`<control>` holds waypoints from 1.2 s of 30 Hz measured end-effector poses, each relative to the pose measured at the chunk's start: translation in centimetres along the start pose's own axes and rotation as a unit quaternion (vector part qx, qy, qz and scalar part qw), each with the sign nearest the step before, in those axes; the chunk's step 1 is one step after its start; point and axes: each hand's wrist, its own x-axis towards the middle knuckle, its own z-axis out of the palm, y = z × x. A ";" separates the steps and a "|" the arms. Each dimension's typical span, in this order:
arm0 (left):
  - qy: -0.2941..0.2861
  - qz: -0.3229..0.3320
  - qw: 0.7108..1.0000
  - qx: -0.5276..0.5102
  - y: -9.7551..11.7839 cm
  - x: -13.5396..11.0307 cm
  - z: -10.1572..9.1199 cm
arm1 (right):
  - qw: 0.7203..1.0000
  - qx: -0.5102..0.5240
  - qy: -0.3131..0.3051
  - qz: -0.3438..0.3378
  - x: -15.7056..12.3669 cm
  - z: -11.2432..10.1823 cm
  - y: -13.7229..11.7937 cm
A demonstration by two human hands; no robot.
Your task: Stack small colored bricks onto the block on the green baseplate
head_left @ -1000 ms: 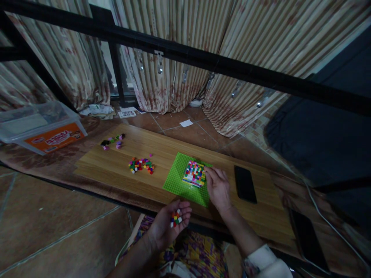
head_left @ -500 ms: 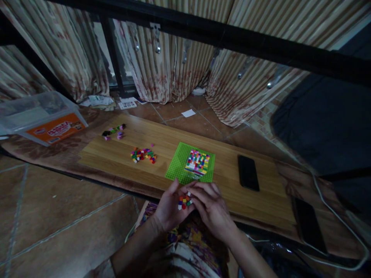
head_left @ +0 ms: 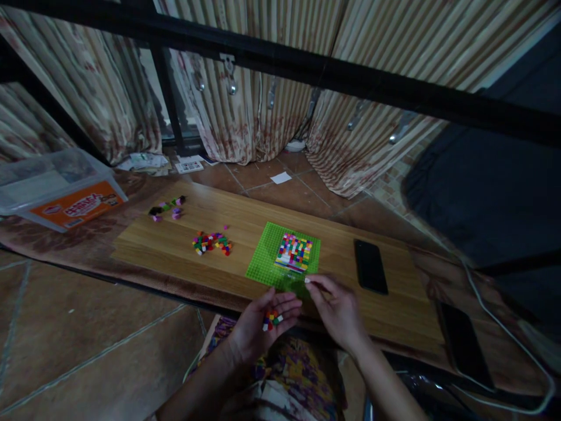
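One white brick (head_left: pixel 307 280) now pinched in R hand (head_left: pixel 339 310), which was at L hand (head_left: pixel 254 324) ½ sec ago & is now by near edge of green baseplate (head_left: pixel 265 251) on bench (head_left: pixel 337 263). L hand's cupped wide, loose bricks (head_left: pixel 272 319) in palm. Pc. picked, apparently not yet on brick block (head_left: pixel 294 251).

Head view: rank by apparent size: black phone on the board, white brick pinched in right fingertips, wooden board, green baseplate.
1. Wooden board
2. Green baseplate
3. Black phone
4. Pinched white brick
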 end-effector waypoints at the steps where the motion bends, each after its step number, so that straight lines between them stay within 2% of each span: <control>1: 0.010 -0.003 1.000 0.009 0.0 0.0 -0.1 | 1.000 0.003 0.026 0.013 0.7 -0.4 0.6; 3: 0.023 -0.005 1.000 0.019 -0.1 0.0 -0.4 | 0.998 -0.012 0.063 0.022 2.4 -1.0 1.7; 5: 0.034 -0.008 0.999 0.024 -0.2 0.0 -0.5 | 0.995 -0.061 0.075 0.010 4.1 -1.3 2.5; 9: 0.060 -0.006 0.998 0.028 -0.2 -0.2 -0.6 | 0.984 -0.169 0.052 -0.033 6.3 -1.2 3.1; 12: 0.071 0.001 0.997 0.028 0.1 -0.3 -0.8 | 0.981 -0.183 0.050 -0.036 6.5 -0.6 3.3; 15: 0.081 0.003 0.996 0.029 0.2 -0.2 -1.0 | 0.989 -0.129 0.069 0.004 6.2 0.1 4.0; 19: 0.088 0.006 0.996 0.030 0.1 0.1 -1.4 | 0.992 0.004 0.095 0.077 6.0 1.0 5.6; 22: 0.086 0.012 0.996 0.027 0.0 0.2 -1.5 | 0.988 0.053 0.119 0.086 6.3 1.3 6.1; 25: 0.091 0.013 0.995 0.024 0.0 0.1 -1.5 | 0.990 0.028 0.124 0.060 6.7 1.0 5.3; 30: 0.091 0.009 0.996 0.016 0.2 -0.1 -1.3 | 0.991 -0.109 0.065 -0.028 7.3 0.1 3.1; 36: 0.081 0.004 0.997 0.013 0.4 -0.3 -1.6 | 0.977 -0.187 0.046 -0.086 7.3 0.5 3.4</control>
